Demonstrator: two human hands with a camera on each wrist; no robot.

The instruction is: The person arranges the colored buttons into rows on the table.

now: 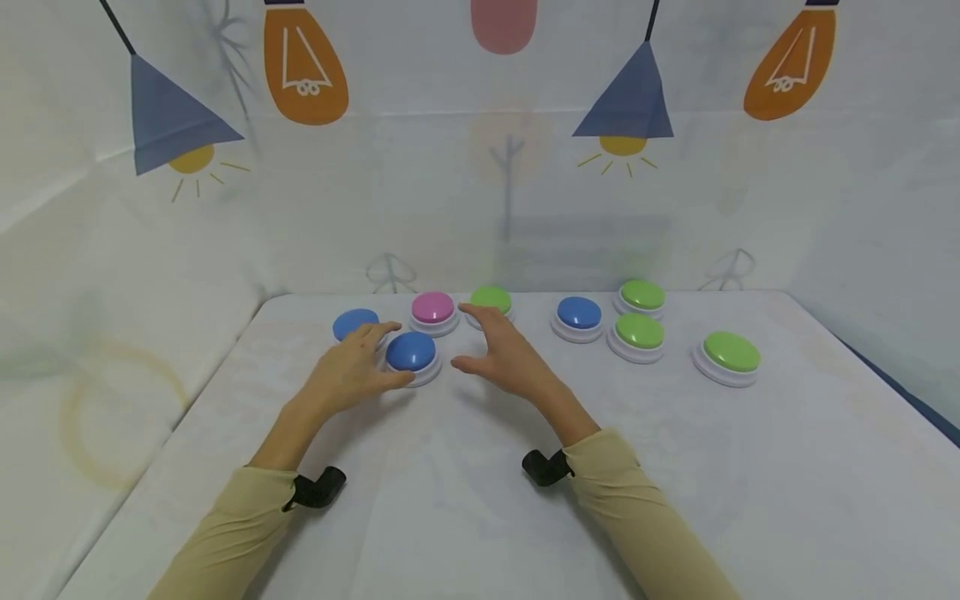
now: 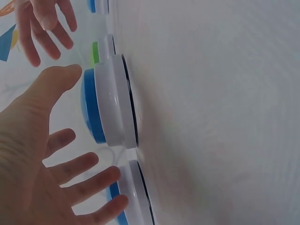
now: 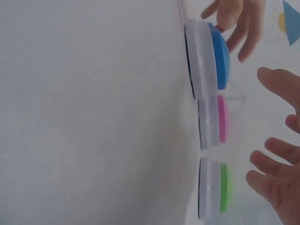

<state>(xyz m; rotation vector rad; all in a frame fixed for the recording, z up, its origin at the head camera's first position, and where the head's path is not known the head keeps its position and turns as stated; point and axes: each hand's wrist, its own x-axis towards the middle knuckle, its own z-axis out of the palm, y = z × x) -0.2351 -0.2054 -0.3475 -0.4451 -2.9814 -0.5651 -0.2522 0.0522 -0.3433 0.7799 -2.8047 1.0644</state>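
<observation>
A round push button with a blue top and white base (image 1: 411, 353) sits on the table between the two hands. My left hand (image 1: 348, 371) is at its left side, thumb and fingers spread apart; in the left wrist view that hand's thumb (image 2: 58, 79) is close beside the blue dome. Another blue button (image 1: 354, 322) lies behind the left fingers, its base partly hidden. To the right, my right hand (image 1: 510, 354) hovers with thumb and fingers apart, holding nothing. Its fingertips overlap a green button (image 1: 492, 299) in the head view. A pink button (image 1: 432, 308) stands behind, between the hands.
Farther right on the white-covered table (image 1: 480, 517) are a blue button (image 1: 578, 317) and three green ones: a back one (image 1: 642, 296), a middle one (image 1: 638, 335) and a right one (image 1: 731, 357). A printed white sheet (image 1: 420, 192) hangs behind the table.
</observation>
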